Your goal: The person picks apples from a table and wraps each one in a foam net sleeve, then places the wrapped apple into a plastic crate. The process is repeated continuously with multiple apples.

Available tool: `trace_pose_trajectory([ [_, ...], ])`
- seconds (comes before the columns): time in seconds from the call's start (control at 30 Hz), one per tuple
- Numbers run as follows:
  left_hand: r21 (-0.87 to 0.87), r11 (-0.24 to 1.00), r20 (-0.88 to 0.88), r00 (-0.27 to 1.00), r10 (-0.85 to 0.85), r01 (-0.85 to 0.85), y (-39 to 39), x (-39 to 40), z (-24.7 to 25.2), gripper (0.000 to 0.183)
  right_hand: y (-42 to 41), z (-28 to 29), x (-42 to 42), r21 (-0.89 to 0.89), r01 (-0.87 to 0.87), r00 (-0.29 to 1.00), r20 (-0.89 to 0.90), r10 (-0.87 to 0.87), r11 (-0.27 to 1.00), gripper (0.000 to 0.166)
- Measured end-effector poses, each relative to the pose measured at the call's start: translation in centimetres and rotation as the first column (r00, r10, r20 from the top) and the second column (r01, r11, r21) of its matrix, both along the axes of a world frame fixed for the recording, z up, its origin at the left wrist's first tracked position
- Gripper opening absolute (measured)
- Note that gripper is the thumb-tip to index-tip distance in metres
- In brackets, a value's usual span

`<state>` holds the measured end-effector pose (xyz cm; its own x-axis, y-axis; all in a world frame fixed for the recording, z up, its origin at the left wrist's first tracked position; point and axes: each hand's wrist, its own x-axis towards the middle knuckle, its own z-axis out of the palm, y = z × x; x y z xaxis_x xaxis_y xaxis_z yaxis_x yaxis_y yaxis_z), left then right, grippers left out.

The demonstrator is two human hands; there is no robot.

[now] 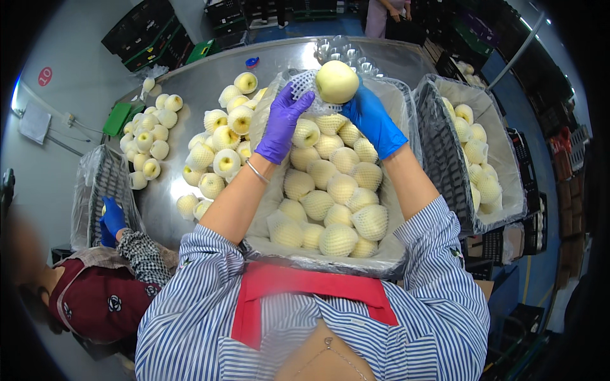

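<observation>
My left hand (285,119), in a purple glove, grips a white foam net sleeve (304,85) above the far part of a lined crate. Close to it, my right hand (369,114), in a blue glove, holds a bare pale yellow apple (337,82) from its right side. The apple stands at the sleeve's right; whether part of it sits inside the net is unclear. Below both hands, the crate with its plastic liner (267,238) holds many apples in foam nets (342,188). More netted apples (227,163) lie on the metal table left of the crate.
A farther group of netted apples (144,139) lies on the metal table (162,200). Another lined crate (510,190) with apples stands at the right. Clear plastic trays (339,50) and a blue tape roll (252,62) are at the back. A co-worker's gloved hands (112,218) are over a crate at left.
</observation>
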<state>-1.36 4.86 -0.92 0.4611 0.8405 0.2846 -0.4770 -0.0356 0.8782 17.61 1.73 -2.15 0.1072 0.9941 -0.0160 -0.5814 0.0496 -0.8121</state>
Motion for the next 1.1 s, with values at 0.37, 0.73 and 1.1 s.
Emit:
trace_pose_trajectory([
  [0.37,0.052,0.998,-0.184,0.983,-0.02,0.03,-0.6,-0.6,1.0,0.048,-0.8,1.7,-0.2,-0.176,0.022,0.923,0.381,0.048,0.984,0.057],
  [0.73,-0.118,0.992,-0.009,0.999,-0.032,0.031,0.0,-0.4,0.0,0.041,-2.0,3.1,-2.0,0.083,0.054,0.878,0.471,-0.087,0.995,0.068],
  [1.1,-0.017,0.998,0.005,0.998,-0.066,0.066,1.0,-0.6,-0.7,0.052,-0.6,1.9,0.0,0.036,-0.116,0.993,0.001,0.116,0.993,0.071],
])
